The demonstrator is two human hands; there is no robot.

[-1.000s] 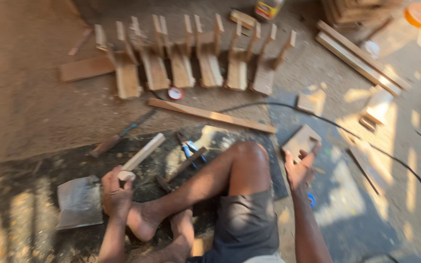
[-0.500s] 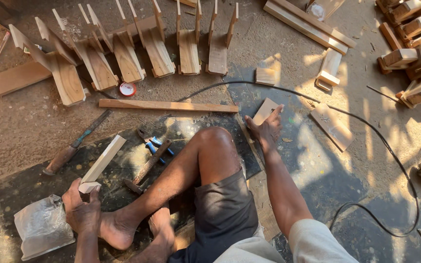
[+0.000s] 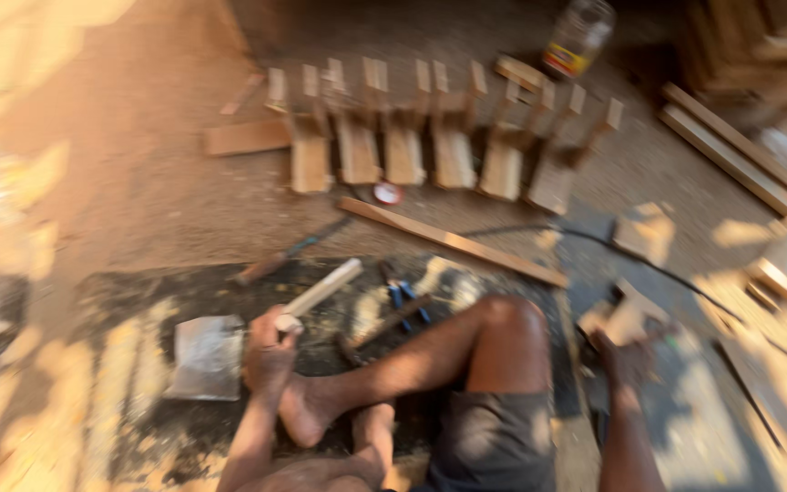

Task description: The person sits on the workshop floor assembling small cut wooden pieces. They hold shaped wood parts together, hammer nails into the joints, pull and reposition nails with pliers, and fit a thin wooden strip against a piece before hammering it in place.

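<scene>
1. Since the earlier frame, the right hand point(image 3: 626, 357) has drawn back toward the bent knee with its small wooden piece point(image 3: 626, 314), while the left hand point(image 3: 270, 355) has stayed low by the foot, gripping the pale wooden stick point(image 3: 321, 290).
2. Nearest, the left hand is clenched around the stick's lower end; the stick rises from the fist, slanting up and to the right.
3. Just left of that hand lies a flat grey metal plate point(image 3: 204, 357) on the dark mat point(image 3: 129, 292).
4. The right hand grasps the notched wooden piece from below; the piece sits just above the fingers, though blur hides the exact grip.
5. Between the hands, beyond the knee, blue-handled pliers point(image 3: 403, 296) lie on the mat.
6. Farther off, a long wooden slat point(image 3: 453, 241) lies at a slant across the ground.
7. Beyond it stands a row of small wooden assemblies point(image 3: 412, 137), with a jar point(image 3: 578, 38) at the far edge.
</scene>
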